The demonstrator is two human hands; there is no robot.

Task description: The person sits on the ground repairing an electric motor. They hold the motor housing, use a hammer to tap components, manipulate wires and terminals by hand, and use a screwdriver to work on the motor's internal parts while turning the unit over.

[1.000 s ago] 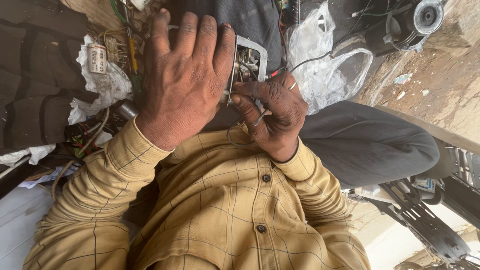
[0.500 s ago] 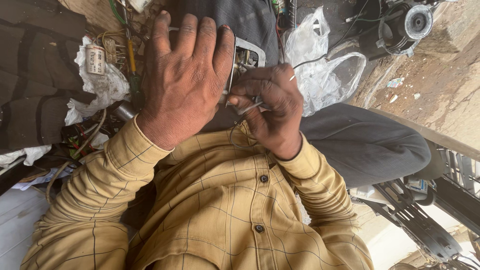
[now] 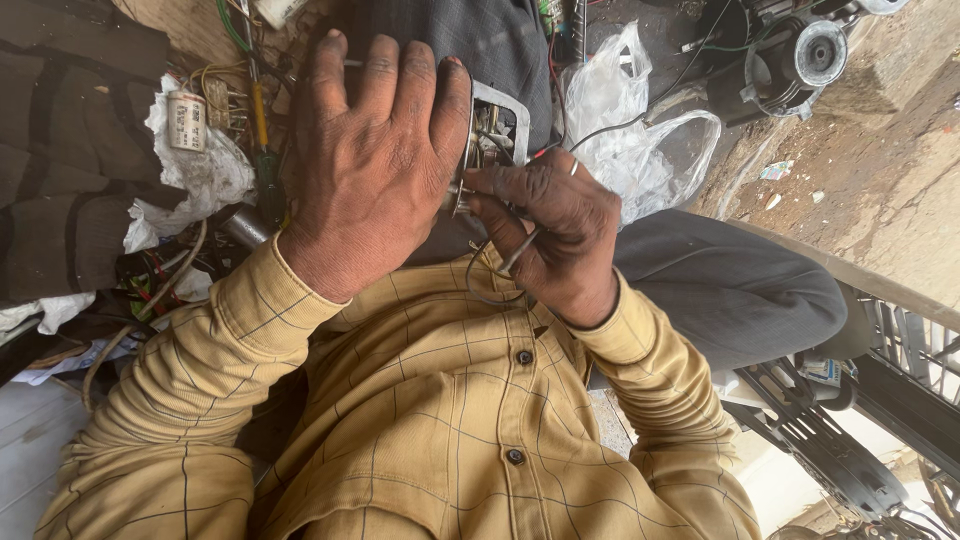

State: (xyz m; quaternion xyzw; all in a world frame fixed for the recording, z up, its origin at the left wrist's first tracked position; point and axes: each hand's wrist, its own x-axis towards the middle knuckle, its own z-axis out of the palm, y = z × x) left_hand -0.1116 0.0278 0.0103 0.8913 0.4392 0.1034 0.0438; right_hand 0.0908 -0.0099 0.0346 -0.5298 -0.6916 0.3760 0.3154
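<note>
- Place: informal repair spot for small electrical machines, set on rough open ground.
- Floor: bare dirt and cracked concrete (image 3: 880,150), littered with scraps.
- Stock, upper right: electric motor (image 3: 800,55) with round end housing, black cable trailing.
- Stock, upper left: cylindrical white capacitor (image 3: 186,120) on crumpled white cloth (image 3: 205,180); tangle of coloured wires (image 3: 235,40); yellow-handled screwdriver (image 3: 260,115).
- Wrapping: clear plastic bags (image 3: 640,130).
- Lower right: black plastic fan grille (image 3: 820,450), lying loose.

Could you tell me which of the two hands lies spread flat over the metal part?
The left hand, fingers splayed; the right hand is curled around a thin wire.
</note>
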